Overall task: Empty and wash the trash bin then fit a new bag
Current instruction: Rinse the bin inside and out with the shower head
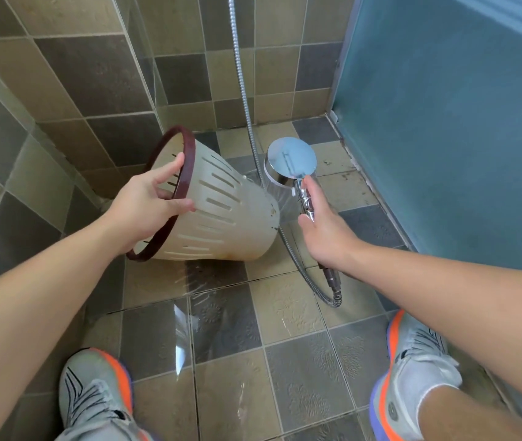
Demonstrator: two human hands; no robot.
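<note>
Trash bin (218,211) sits tipped on its side at frame centre, mouth toward the left, so I can't see whether anything is inside. My left hand (150,205) grips its dark red rim (186,173), fingers inside, thumb outside. My right hand (323,224) wraps the shower head (291,160) handle; spray hits the bin's base.

One head-worn wide-angle view looks steeply down and forward into a tiled shower corner, close over both forearms, taking in the floor (288,313) down to the person's shoes (94,389)
</note>
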